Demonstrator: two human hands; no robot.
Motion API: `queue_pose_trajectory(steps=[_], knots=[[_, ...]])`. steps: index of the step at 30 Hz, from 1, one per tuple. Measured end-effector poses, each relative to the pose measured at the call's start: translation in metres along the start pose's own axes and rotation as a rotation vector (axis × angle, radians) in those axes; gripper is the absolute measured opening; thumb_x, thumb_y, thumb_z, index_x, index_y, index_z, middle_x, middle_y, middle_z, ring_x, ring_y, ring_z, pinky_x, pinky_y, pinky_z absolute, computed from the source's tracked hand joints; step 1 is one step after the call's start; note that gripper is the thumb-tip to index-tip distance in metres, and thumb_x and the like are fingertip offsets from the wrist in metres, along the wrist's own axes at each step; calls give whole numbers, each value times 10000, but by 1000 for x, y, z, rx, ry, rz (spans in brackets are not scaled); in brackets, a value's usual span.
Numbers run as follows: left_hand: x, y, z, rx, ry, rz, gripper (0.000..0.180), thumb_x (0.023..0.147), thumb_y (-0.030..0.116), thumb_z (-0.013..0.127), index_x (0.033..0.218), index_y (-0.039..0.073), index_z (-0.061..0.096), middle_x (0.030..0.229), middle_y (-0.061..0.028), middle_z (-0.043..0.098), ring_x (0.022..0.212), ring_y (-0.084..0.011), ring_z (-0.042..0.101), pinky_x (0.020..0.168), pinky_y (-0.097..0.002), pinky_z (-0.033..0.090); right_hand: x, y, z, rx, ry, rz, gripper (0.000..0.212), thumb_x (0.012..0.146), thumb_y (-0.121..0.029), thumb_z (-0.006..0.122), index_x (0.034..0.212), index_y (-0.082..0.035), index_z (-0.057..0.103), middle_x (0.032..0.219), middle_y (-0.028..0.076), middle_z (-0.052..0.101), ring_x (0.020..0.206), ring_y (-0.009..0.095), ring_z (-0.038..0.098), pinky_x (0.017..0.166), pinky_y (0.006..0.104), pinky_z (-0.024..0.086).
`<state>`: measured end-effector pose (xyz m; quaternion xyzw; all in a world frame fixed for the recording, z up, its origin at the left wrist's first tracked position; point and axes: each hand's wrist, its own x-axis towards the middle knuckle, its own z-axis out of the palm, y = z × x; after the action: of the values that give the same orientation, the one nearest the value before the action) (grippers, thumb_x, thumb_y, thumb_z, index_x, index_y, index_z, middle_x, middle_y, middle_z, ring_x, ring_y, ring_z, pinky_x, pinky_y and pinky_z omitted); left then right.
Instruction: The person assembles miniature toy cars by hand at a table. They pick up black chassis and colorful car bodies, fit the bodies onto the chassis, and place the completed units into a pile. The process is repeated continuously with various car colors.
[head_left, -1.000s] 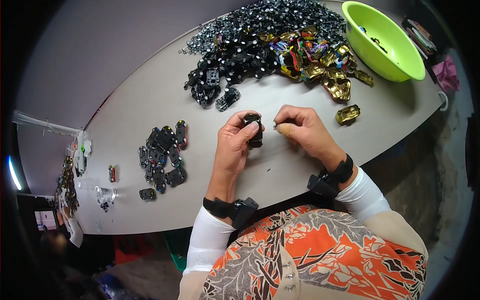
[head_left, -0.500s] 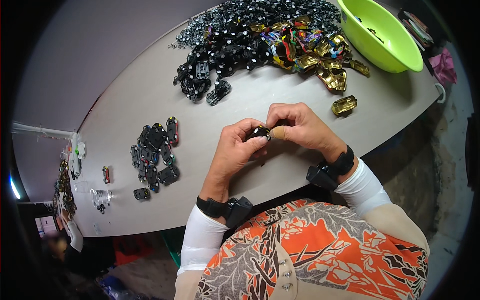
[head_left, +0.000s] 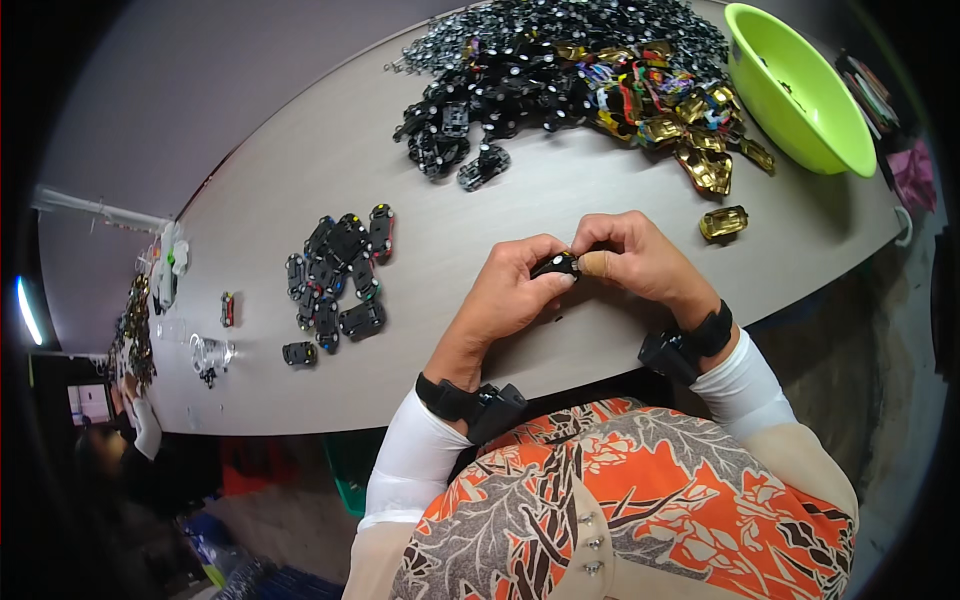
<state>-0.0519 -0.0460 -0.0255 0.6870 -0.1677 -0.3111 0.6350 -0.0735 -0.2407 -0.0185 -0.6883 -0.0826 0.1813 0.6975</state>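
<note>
A small black toy car (head_left: 556, 265) with a pale wheel is held above the near part of the table. My left hand (head_left: 512, 292) is closed round its left side, thumb below and fingers above. At the car's right end, my right hand (head_left: 637, 262) pinches with thumb and forefinger, and a tan cover wraps the thumb. The fingers hide much of the car. A tiny dark piece (head_left: 558, 319) lies on the table below my hands. Nearest to my right hand on the tabletop is a gold toy car body (head_left: 723, 223).
Black toy car bases (head_left: 510, 90), colourful and gold bodies (head_left: 706, 168) and small metallic parts (head_left: 570, 22) are heaped at the far side. A green basin (head_left: 815, 110) stands far right. Several toy cars (head_left: 345, 270) and a clear cup (head_left: 212, 353) are left. Another person's sleeve (head_left: 147, 428) shows there.
The whole view has shifted, so the table and heaps sit farther right. Both hands keep their hold on the toy car, with only slight finger movement.
</note>
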Motion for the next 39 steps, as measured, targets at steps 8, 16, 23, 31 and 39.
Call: queue_pose_trajectory(steps=[8,16,23,31,39], knots=[[2,1,3,100,102,-38,169,766,47,557,918,-9,607,639,-26,568,485,-76,533,420,-213,430,3,4,22,-610,257,-406,74,687,52,543,734,13,501,666,167,500,598,335,505,551,365,402],[-19,7,-8,-81,191,125,106,777,38,568,879,19,588,657,13,549,554,-63,515,501,-215,427,3,6,26,-137,199,-221,66,753,36,565,812,6,563,716,28,577,641,96,530,575,227,406],[-97,-1,-120,655,1114,334,270,690,7,637,959,-3,623,858,-117,628,795,-201,614,731,-272,471,-1,6,21,-256,130,-378,77,688,55,559,745,11,589,724,61,594,668,113,541,643,229,419],[-122,-5,-129,412,1129,250,401,758,17,630,1142,-49,533,1041,-155,605,952,-228,589,831,-305,461,-14,-1,11,-333,327,-364,104,748,15,483,831,-3,542,658,51,533,581,111,498,537,259,409],[-61,7,-53,595,712,311,218,756,20,626,965,-41,624,933,-120,651,885,-193,605,817,-277,446,-85,-8,-64,-565,874,-274,253,713,102,452,908,1,578,793,148,603,692,282,602,640,325,470]])
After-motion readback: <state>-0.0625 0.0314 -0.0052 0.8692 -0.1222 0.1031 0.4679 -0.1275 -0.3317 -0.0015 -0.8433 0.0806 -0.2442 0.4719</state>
